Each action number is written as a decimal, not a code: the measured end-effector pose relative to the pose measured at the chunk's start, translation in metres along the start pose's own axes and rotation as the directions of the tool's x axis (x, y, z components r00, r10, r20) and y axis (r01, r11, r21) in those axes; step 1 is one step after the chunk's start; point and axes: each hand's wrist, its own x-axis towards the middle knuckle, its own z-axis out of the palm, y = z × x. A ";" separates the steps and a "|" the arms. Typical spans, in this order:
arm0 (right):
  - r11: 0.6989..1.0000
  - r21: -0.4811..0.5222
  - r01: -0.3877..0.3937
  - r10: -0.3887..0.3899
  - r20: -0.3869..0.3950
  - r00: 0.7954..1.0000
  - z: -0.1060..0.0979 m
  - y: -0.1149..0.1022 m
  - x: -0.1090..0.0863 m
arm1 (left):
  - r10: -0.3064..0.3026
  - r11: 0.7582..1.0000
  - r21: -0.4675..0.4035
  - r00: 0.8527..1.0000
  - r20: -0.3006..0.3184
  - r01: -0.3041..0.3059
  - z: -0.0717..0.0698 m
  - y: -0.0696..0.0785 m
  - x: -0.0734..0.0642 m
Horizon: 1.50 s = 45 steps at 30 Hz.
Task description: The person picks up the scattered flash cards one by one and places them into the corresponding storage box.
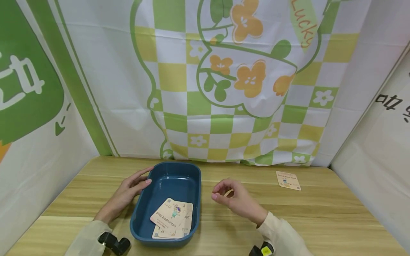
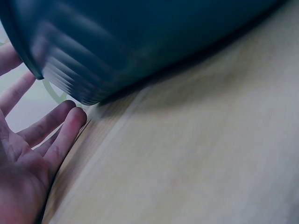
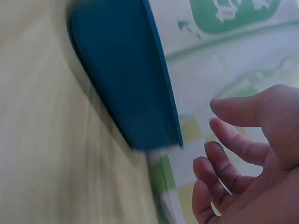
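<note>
A dark blue rectangular tray (image 1: 169, 185) sits on the table left of the middle. Inside its near end lies a loose pile of picture cards (image 1: 171, 215), the top one reading "play badminton". My left hand (image 1: 128, 193) rests at the tray's left rim with fingers extended; the left wrist view shows its lower fingers (image 2: 70, 126) apart from the tray's outer wall (image 2: 117, 42). To the right of the tray, my right hand (image 1: 238, 201) hovers with fingers loosely bent and nothing in them. Farther right, a single card (image 1: 288, 180) lies on the table.
The wooden table (image 1: 320, 220) runs back to a hanging cloth (image 1: 224, 124) with green and yellow checks and flowers. White printed panels (image 1: 378, 149) stand at both sides. A black device (image 1: 113, 243) is strapped to each wrist over light sleeves.
</note>
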 end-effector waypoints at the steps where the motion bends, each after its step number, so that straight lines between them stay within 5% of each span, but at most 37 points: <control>1: 1.000 -0.006 -0.004 0.004 -0.008 1.000 -0.005 0.003 0.001 | 0.002 1.000 -0.003 1.000 0.001 -0.002 0.000 0.000 0.000; 12: 0.980 -0.147 -0.132 0.095 -0.233 0.968 -0.067 0.053 0.009 | 0.017 1.000 0.001 1.000 0.011 -0.017 -0.001 0.000 0.000; 18: 0.914 -0.293 -0.281 0.181 -0.325 0.928 -0.101 0.079 -0.001 | 0.014 1.000 -0.004 1.000 0.015 -0.014 0.000 0.000 0.000; 24: 0.864 -0.305 -0.401 0.273 -0.386 0.881 -0.133 0.100 -0.015 | 0.010 1.000 -0.005 1.000 0.013 -0.009 0.000 0.000 -0.001; 29: 0.816 -0.332 -0.474 0.324 -0.417 0.849 -0.151 0.112 -0.027 | 0.006 1.000 -0.004 1.000 0.009 -0.006 0.000 0.000 -0.001; 36: 0.709 -0.424 -0.564 0.387 -0.434 0.814 -0.155 0.118 -0.037 | 0.006 1.000 -0.001 1.000 0.009 -0.006 -0.001 0.001 -0.001; 45: 0.624 -0.524 -0.579 0.471 -0.339 0.814 -0.153 0.118 -0.038 | 0.005 1.000 0.003 1.000 0.009 -0.005 0.000 0.001 -0.001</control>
